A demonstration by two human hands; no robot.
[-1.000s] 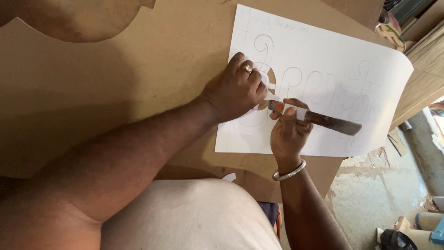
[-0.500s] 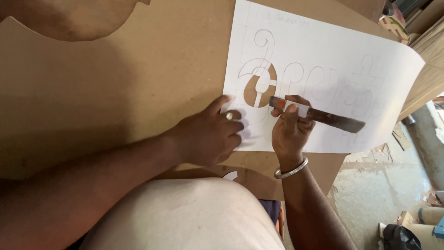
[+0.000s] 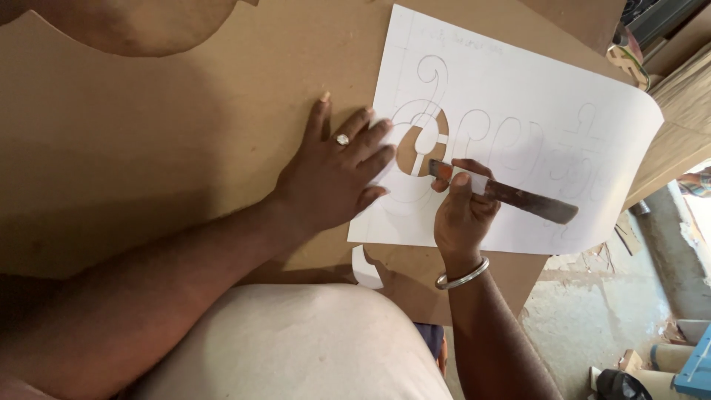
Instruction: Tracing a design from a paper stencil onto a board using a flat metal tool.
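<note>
A white paper sheet (image 3: 518, 111) with pencilled curly letter outlines lies on a brown board (image 3: 148, 148). Part of the first shape is cut out, and brown board shows through the holes (image 3: 418, 144). My left hand (image 3: 337, 174), with a ring on one finger, lies flat with spread fingers on the sheet's left edge, holding it down. My right hand (image 3: 459, 215), a metal bangle at the wrist, grips a long flat blade (image 3: 518, 196) whose tip sits at the cut-out shape. The blade's far end points right across the sheet.
A white paper scrap (image 3: 364, 270) lies at the board's near edge by my body. To the right, the board ends above a concrete floor (image 3: 592, 318) with bits of debris, rolls and a blue object. Stacked boards stand at the top right.
My left hand slid off the cut-out shape, down and left, then spread flat on the sheet's left edge. The right hand and blade stayed nearly in place.
</note>
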